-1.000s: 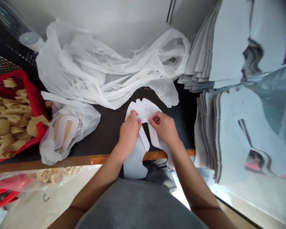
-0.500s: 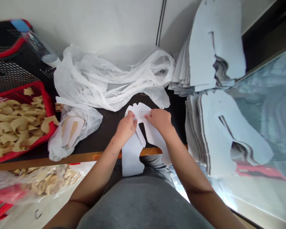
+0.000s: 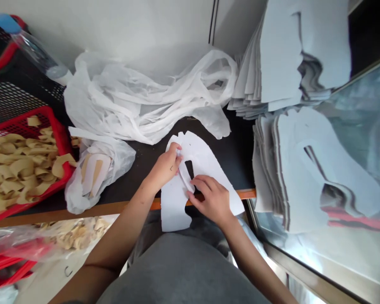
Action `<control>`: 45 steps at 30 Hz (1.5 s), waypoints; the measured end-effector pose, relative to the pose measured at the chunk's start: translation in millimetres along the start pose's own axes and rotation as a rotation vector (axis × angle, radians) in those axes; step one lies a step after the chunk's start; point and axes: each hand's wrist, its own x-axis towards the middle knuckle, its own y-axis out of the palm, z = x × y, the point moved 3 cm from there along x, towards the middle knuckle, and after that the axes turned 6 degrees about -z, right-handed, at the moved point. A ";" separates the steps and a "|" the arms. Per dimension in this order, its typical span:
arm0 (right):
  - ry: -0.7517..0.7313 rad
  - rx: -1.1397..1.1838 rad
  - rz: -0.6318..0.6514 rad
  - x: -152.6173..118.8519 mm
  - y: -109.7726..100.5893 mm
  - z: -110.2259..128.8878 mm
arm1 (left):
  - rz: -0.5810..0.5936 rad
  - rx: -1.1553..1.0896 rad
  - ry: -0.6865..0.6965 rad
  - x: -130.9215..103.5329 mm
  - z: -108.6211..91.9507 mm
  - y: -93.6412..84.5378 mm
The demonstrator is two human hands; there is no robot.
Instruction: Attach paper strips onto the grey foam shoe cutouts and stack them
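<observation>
A white cut-out piece (image 3: 206, 156) with a slot in its middle lies over the front edge of the dark table. My left hand (image 3: 168, 165) pinches its upper left part, beside a narrow white strip (image 3: 186, 176) that runs along the slot. At the strip's lower end is my right hand (image 3: 211, 198), its thumb and forefinger closed around that end. The piece's left leg hangs past the table edge, and its right leg spreads out behind my right hand.
Stacks of similar white pieces (image 3: 299, 169) stand at the right. Crumpled white plastic bags (image 3: 139, 101) lie at the back. At the left are a red basket (image 3: 61, 139) of tan pieces, a small bag (image 3: 74, 194) and a bottle (image 3: 38, 52).
My right hand has left the piece's upper right part and moved down to the strip's lower end. The right leg of the piece now lies flatter and farther right. The view has shifted slightly.
</observation>
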 end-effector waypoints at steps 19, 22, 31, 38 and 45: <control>0.219 0.250 0.058 8.1 -13.8 -7.8 | 0.103 0.837 0.181 9.0 -20.7 -2.2; 0.268 0.253 0.057 13.9 -12.6 -8.6 | 0.086 0.863 0.269 1.2 -23.9 -14.2; 0.053 0.053 -0.057 30.1 -26.5 4.3 | -0.098 0.467 0.372 -67.5 12.1 3.9; -0.116 0.174 0.167 9.6 -20.2 9.0 | -0.040 0.499 0.358 -65.6 10.0 10.6; -0.077 0.256 0.157 -3.0 -11.3 2.9 | -0.017 0.613 0.411 -64.9 8.6 11.9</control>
